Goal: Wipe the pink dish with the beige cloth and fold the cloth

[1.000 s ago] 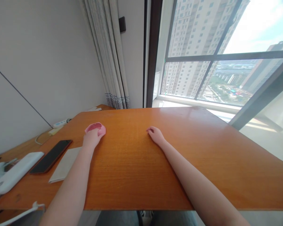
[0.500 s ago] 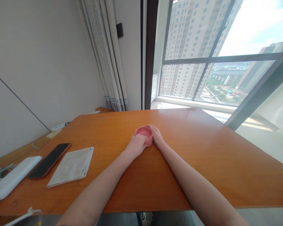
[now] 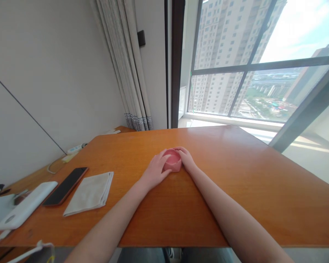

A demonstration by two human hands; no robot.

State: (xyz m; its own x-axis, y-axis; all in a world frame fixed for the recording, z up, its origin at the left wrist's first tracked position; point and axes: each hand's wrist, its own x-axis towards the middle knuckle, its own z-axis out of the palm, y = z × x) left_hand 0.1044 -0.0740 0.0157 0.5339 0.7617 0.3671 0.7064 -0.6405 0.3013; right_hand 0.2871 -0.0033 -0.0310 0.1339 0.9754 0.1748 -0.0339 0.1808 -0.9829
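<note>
A small round pink bowl (image 3: 176,167), thick-walled and low, stands upright on the wooden table (image 3: 235,175) in front of me. My left hand (image 3: 157,170) grips its left side, fingers over the rim and thumb low along the front wall. Around the far right side curls my right hand (image 3: 185,157), its fingertips at the back of the rim. Part of the bowl's inside shows between the hands and holds nothing that I can make out. The fingers hide its left and right edges.
Left of my forearm lies a folded pale cloth (image 3: 90,193). Beyond it are a dark phone (image 3: 66,186) and a white power bank (image 3: 30,204) with a cable. A power strip (image 3: 74,149) rests by the wall. The table's far edge faces a large window (image 3: 222,91).
My left hand has shifted from inside and over the front rim to the bowl's left side, its fingers spread wider. The right hand stays on the right side. The view has shifted slightly.
</note>
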